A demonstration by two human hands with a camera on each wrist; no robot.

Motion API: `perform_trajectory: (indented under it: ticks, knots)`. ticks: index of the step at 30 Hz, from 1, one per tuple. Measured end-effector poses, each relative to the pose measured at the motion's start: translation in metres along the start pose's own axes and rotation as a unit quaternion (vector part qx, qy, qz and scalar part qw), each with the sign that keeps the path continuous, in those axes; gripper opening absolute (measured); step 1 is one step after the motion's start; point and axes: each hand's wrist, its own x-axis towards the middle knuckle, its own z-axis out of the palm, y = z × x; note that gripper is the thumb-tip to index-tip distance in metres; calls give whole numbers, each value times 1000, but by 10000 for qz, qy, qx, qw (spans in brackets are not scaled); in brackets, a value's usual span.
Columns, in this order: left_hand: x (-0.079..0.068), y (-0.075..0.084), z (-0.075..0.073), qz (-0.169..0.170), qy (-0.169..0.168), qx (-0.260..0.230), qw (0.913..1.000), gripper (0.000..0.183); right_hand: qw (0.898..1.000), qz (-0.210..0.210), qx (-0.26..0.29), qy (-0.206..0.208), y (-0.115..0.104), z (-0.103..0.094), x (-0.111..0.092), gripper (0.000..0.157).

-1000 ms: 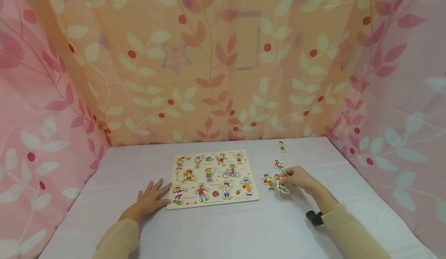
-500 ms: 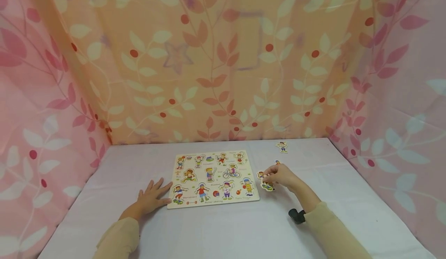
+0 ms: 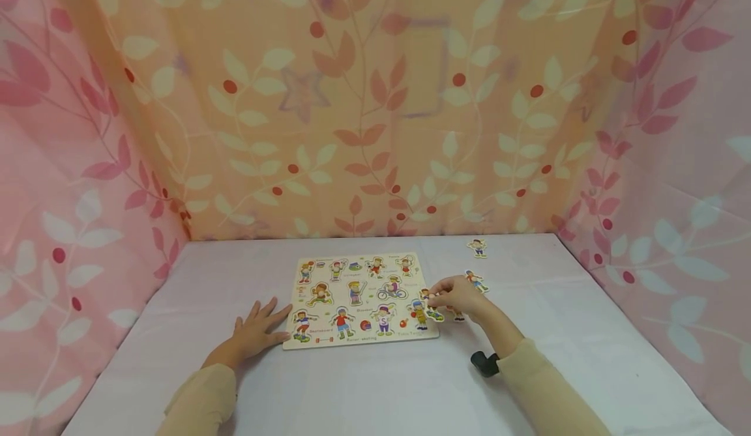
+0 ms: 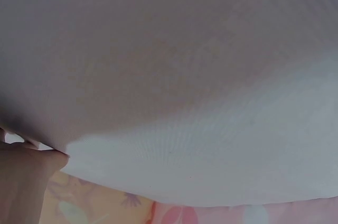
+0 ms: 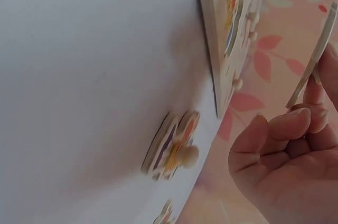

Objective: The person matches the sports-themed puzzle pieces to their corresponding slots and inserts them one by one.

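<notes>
Head view, right of centre, shows the right hand (image 3: 460, 298) with its grip closed on a piece (image 3: 433, 313), pinched between thumb and fingers, above the lower right part of the board (image 3: 340, 297). Right wrist view has that piece edge-on at the upper right of the frame, clear of the board and the desk (image 3: 364, 384). At the left edge of the board, in the lower middle of the head view, the left hand (image 3: 261, 325) lies with its grip loose, fingers spread, fingertips at the rim. Colourful figures fill the board in three rows, and wooden knobs rise from it in the right wrist view. Near the right hand, one loose piece (image 3: 459, 316) is partly hidden; a second piece (image 3: 477, 281) lies just above the hand in the frame, and a third piece (image 3: 478, 248) higher, near the far edge. Leafy curtains (image 3: 375, 97) surround the white desk.
</notes>
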Motion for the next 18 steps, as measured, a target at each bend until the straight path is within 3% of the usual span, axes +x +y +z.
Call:
perform_trajectory:
  ticks: [18]
  knots:
    - [0,0,0,22,12,-61,10000,77,9996,-238,-143,-78,-23,41,15,12]
